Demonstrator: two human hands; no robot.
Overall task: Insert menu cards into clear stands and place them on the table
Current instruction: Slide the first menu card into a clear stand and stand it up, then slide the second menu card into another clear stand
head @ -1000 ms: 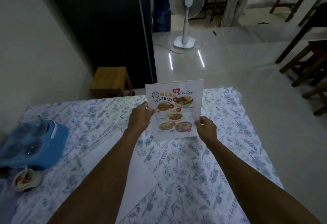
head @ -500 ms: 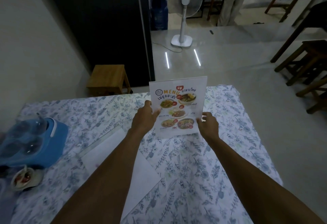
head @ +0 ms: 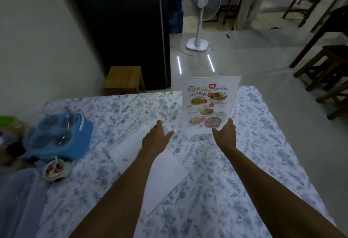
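A clear stand holding a colourful menu card (head: 208,104) is upright on the flower-patterned tablecloth (head: 254,153), near the table's far edge. My left hand (head: 156,140) hovers to the left of the stand with fingers spread, clear of it and holding nothing. My right hand (head: 225,134) is at the stand's lower right corner; its fingertips touch the edge without closing around it. A flat white sheet with a clear edge (head: 160,177) lies on the cloth under my left forearm.
A blue container with a clear lid (head: 62,138) and a small bowl (head: 56,170) sit at the table's left. Beyond the table are a wooden stool (head: 125,79), a standing fan (head: 199,30), dark stools (head: 327,64) at right, and a person's legs (head: 250,4).
The stand went from being held in both hands above the cloth to standing farther out on the table. My left hand has let go and drawn back to the left.
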